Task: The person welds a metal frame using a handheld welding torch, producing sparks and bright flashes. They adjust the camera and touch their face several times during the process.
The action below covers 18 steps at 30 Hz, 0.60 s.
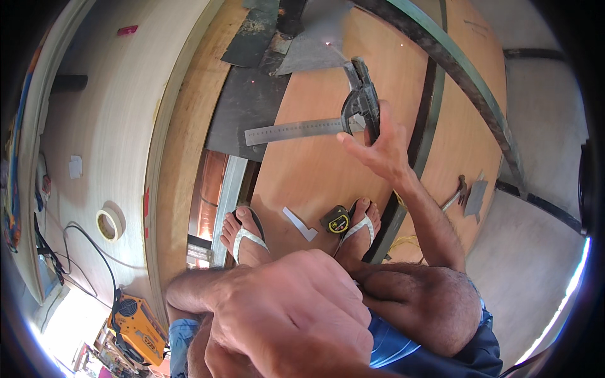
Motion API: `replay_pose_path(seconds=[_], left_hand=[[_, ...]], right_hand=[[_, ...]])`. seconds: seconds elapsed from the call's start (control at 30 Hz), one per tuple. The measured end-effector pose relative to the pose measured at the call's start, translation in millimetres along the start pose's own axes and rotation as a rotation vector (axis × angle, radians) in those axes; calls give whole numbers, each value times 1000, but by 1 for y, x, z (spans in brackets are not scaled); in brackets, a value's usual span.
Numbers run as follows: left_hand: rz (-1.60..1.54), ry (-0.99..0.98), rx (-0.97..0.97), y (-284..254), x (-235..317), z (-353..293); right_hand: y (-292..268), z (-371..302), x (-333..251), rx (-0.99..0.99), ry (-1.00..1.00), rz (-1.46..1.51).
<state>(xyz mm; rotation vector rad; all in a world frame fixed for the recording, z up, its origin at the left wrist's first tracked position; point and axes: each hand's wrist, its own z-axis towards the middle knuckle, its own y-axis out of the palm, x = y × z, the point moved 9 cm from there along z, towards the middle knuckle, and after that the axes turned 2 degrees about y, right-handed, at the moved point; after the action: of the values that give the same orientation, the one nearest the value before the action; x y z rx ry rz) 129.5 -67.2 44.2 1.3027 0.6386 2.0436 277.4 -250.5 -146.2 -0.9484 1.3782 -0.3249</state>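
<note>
In the head view, the right hand (386, 148) is wrapped round a black electrode holder (368, 104), above the wooden board (296, 183) underfoot; gripping it so far back seems meant to keep skin away from the bright spot (328, 43) over the grey sheet (309, 61). A steel ruler (290, 131) reaches out leftward beneath the holder. The tape measure (335, 219) sits just beside the right sandal (360, 229), handy for a squatting person. The left hand (296, 309) is curled close to the camera; whether it holds anything, I cannot tell.
</note>
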Motion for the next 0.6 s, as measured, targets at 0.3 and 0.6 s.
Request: replay_pose_path(seconds=[0.3,0.6], left_hand=[[-54,-46,-70,10,-10,0],[-28,-182,-142,12,-16,-8]], right_hand=[[3,-1,-3,-25,-1,13],[-10,24,-13,73,-180,-218]])
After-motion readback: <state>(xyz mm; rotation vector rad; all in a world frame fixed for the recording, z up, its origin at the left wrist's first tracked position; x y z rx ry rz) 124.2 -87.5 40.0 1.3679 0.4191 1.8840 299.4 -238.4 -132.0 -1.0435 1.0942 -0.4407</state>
